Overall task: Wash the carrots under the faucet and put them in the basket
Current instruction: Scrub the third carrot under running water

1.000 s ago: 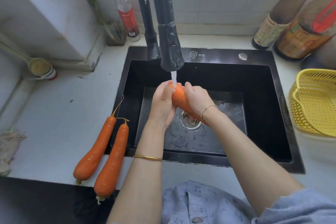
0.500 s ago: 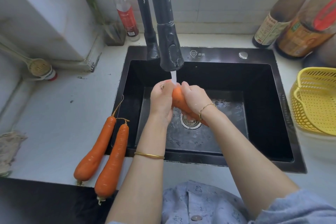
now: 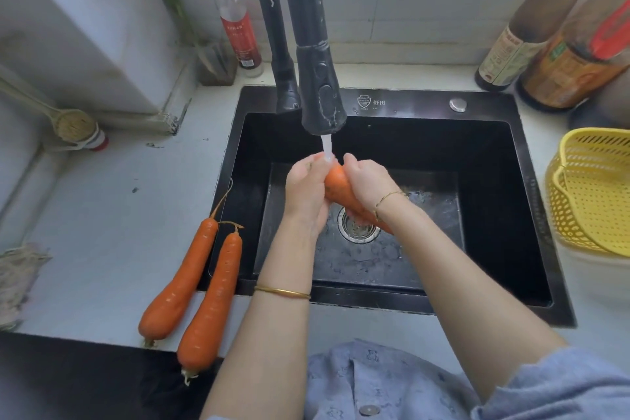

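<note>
Orange shows between the two hands, where one carrot [image 3: 335, 186] is held under the faucet [image 3: 322, 102], over the sink [image 3: 409, 102]. Its thick end is up in the thin stream of water [image 3: 328, 147], and its thin end slopes down behind the right wrist toward the drain [image 3: 358, 228].

Compared with a second ago, little has moved. The left hand [image 3: 303, 186] and the right hand [image 3: 366, 181] have drawn closer over the carrot's top, so less orange shows there. The water now lands right at the fingertips. Both hands have their fingers curled round the carrot and pressed together, the left on one side and the right on the other. This looks like rubbing in progress, so the first carrot is probably still being washed and is not ready for the basket [image 3: 593, 194].

There are three carrots in all. One is in the hands. The other two, the outer carrot [image 3: 182, 280] and the inner carrot [image 3: 213, 300], lie side by side on the counter [image 3: 102, 215] left of the sink, unmoved and apparently unwashed. There is one yellow basket, on the right and well apart from the hands. The part of it in view holds no carrot. There is one faucet, and water is running from it.
</note>
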Tool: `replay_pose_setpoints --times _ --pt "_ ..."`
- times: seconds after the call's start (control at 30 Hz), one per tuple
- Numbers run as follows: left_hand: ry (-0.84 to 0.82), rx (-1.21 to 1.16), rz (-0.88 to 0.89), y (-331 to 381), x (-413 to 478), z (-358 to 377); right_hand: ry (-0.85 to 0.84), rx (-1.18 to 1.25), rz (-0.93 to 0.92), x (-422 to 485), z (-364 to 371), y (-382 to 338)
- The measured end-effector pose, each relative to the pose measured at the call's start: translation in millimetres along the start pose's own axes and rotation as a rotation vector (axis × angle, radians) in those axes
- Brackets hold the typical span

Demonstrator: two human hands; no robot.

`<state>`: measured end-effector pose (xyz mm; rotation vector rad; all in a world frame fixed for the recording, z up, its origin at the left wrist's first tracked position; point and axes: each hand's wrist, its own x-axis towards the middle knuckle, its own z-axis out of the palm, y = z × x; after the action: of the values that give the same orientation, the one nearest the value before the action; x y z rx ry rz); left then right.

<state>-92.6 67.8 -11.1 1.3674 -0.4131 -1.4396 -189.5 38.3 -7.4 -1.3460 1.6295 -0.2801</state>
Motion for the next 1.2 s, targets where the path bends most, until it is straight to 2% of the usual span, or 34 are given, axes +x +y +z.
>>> replay_pose_setpoints --times 0.1,0.2,0.3,0.43,0.5,0.57,0.63,0.7,0.8,0.87,0.93,1.0,1.1,1.2 --pt "0.178 -0.016 -0.004 -3 5 7 0.057 -0.249 -0.098 -6 13 2" --pt "0.204 -0.047 -0.063 -4 10 9 0.182 -0.377 -0.156 -16 18 4" --pt "0.118 -0.007 -0.066 -4 7 7 0.141 -0.278 -0.061 -8 3 3" --pt "-0.041 -0.049 -0.058 2 2 -1 -0.035 0.109 0.105 11 -4 13" --pt "-0.116 -0.071 -0.059 2 1 -5 -0.130 0.270 0.247 16 -5 16" --pt "-0.163 -0.075 -0.073 1 -1 -7 -0.221 0.273 0.293 17 -4 18" --pt "-0.151 -0.017 -0.095 0 -3 -6 -0.243 0.276 0.276 16 -3 20" --pt "-0.094 0.163 -0.090 1 -5 -3 -0.171 0.168 0.181 14 -2 20" --pt "0.029 0.510 -0.075 -3 -1 -3 -0.017 -0.163 0.002 10 -3 14" --pt "0.070 0.616 -0.081 0 2 -8 -0.025 -0.309 -0.078 8 -6 8" --pt "0.036 0.708 -0.133 7 5 -11 -0.041 -0.422 -0.123 9 -5 5" --pt "-0.021 0.765 -0.181 13 7 -12 -0.023 -0.523 -0.181 9 -3 6" --pt "-0.006 0.824 -0.171 17 10 -11 0.131 -0.592 -0.284 9 2 5" --pt "0.067 0.639 -0.217 13 11 -10 0.272 -0.681 -0.287 14 6 5"
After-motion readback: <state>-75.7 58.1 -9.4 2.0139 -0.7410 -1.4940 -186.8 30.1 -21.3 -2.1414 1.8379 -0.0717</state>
